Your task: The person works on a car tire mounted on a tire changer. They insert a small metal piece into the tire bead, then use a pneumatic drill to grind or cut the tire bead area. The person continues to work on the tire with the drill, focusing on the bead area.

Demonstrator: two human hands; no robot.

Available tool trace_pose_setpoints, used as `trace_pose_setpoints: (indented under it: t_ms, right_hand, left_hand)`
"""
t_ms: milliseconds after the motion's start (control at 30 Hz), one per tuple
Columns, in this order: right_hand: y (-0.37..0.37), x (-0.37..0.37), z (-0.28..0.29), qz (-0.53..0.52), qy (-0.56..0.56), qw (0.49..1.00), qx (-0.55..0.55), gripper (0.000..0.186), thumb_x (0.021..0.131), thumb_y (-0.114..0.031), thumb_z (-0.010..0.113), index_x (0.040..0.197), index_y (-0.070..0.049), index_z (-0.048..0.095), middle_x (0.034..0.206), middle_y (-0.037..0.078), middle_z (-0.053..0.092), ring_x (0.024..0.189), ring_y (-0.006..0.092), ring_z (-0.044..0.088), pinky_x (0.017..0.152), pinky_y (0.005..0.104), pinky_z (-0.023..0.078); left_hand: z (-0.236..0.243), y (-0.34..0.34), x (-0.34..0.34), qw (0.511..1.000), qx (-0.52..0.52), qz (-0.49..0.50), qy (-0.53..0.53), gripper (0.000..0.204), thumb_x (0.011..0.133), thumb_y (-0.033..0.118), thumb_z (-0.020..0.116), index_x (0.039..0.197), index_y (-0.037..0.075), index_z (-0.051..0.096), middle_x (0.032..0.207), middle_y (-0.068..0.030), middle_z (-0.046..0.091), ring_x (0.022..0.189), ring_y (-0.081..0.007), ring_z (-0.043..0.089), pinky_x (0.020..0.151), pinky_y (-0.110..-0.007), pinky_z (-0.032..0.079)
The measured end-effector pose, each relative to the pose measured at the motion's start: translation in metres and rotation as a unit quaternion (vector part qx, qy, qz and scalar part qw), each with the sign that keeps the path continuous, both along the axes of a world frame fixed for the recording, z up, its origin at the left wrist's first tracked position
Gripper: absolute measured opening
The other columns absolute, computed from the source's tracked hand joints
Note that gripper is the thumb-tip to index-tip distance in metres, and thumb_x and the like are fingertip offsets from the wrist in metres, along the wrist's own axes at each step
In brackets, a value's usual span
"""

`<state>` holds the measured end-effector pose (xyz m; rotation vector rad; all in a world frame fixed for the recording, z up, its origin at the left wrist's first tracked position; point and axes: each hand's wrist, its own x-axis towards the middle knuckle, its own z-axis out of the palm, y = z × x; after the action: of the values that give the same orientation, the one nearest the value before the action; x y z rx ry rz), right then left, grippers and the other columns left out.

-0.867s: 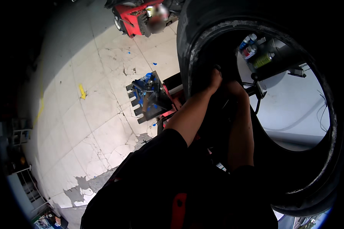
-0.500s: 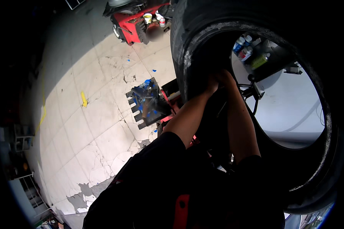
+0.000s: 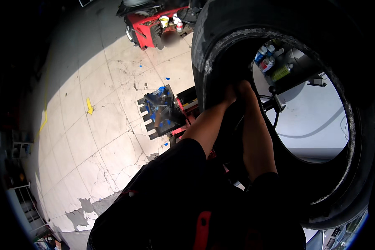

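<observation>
A large black tyre (image 3: pixel 204 46) with a scuffed grey bead stands upright on the right, its opening toward me. Both of my forearms reach into that opening. My left hand (image 3: pixel 229 95) and my right hand (image 3: pixel 245 87) are side by side, close together at the dark inner wall of the tyre. Deep shadow hides the fingers of both, so their grip and anything in them cannot be made out. Just right of my right wrist, a dark metal bracket with a round knob (image 3: pixel 272 89) shows through the opening.
A black slotted tray (image 3: pixel 161 111) with tools and blue bits is fixed to a red frame left of the tyre. Spray cans (image 3: pixel 282 72) show beyond the opening. A red machine (image 3: pixel 143 33) with small tubs stands far off. A yellow arrow (image 3: pixel 89 106) marks the cracked tiled floor.
My view has shifted a little, so the tyre and the red machine sit slightly differently in the picture. Both hands stay together inside the tyre, with only a small shift of the right forearm.
</observation>
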<state>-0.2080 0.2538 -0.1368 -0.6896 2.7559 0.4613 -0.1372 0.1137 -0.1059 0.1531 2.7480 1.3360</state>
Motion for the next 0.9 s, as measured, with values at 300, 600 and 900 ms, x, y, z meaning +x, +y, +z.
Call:
trace_pose_setpoints:
  t_ms: [300,600,900]
  right_hand:
    - [0.002,-0.002,-0.016,-0.129,0.019,0.987,-0.096,0.030,0.088,-0.027,0.045,0.104,-0.012,0.066,0.105,0.014,0.065,0.098,0.0298,0.063,0.081,0.0422,0.051]
    - [0.013,-0.022,-0.055,-0.068,0.016,0.995,-0.070,0.028,0.086,-0.023,0.046,0.094,-0.008,0.068,0.099,0.018,0.066,0.091,0.0310,0.065,0.078,0.0438,0.052]
    - [0.035,-0.013,-0.051,-0.078,0.141,0.987,-0.026,0.025,0.086,-0.022,0.046,0.092,-0.010,0.067,0.097,0.016,0.067,0.089,0.0310,0.066,0.075,0.0426,0.054]
  left_hand:
    - [0.014,0.007,0.002,0.998,-0.025,-0.062,0.011,0.020,0.077,0.012,0.059,0.090,0.000,0.068,0.099,-0.0242,0.063,0.094,-0.0373,0.062,0.082,-0.045,0.049]
    - [-0.017,0.007,-0.008,0.995,0.039,-0.075,0.051,0.018,0.073,0.016,0.064,0.082,-0.001,0.065,0.084,-0.0230,0.065,0.080,-0.0370,0.063,0.074,-0.045,0.049]
    - [0.010,0.021,-0.005,0.994,0.062,-0.080,0.037,0.025,0.071,0.015,0.063,0.089,-0.002,0.059,0.094,-0.0282,0.060,0.090,-0.0416,0.060,0.075,-0.046,0.048]
